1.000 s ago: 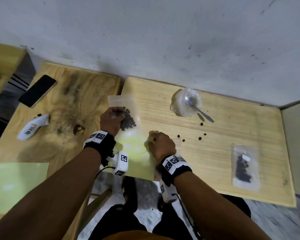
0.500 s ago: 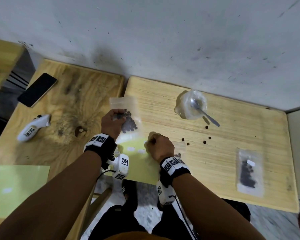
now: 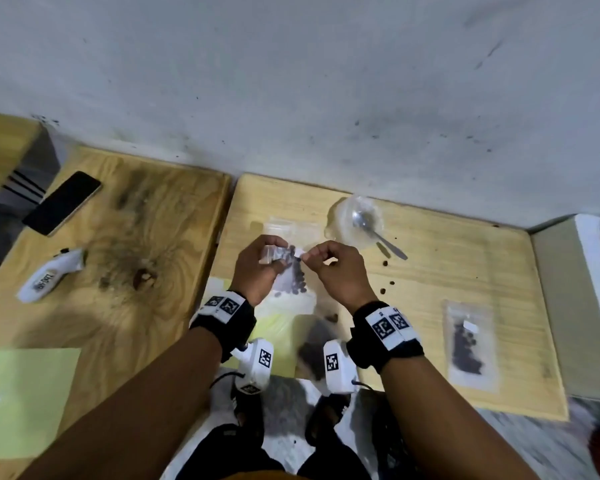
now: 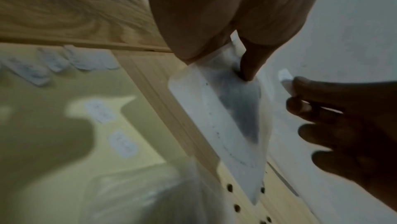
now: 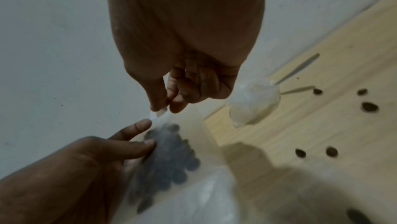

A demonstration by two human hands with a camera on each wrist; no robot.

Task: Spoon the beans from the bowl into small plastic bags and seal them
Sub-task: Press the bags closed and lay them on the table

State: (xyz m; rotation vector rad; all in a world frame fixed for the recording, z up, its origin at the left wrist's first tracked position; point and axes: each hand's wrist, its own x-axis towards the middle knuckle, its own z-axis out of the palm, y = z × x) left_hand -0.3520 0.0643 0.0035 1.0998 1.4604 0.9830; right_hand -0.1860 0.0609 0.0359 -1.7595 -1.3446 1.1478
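My left hand (image 3: 274, 258) grips a small clear plastic bag (image 3: 291, 277) of dark beans, lifted off the table; the bag (image 4: 225, 117) hangs from thumb and fingers. My right hand (image 3: 309, 256) pinches a small white sticker (image 5: 159, 113) beside the bag's top, close to the left fingertips (image 5: 144, 124). The beans (image 5: 167, 159) sit low in the bag. Behind the hands stands the clear bowl (image 3: 340, 216) with the spoon (image 3: 378, 234) in it, apparently with no beans in it.
A filled bag (image 3: 468, 344) with a white sticker lies at the right. Loose beans (image 3: 385, 262) dot the table near the bowl. A yellow-green sticker sheet (image 3: 278, 329) lies under my wrists, another bag (image 3: 279, 225) beyond. A phone (image 3: 63, 202) and white device (image 3: 49, 279) lie left.
Both hands rose from the table and came together. The left lifted the bean bag upright; the right left the sticker sheet holding a white sticker and brought it to the bag's top.
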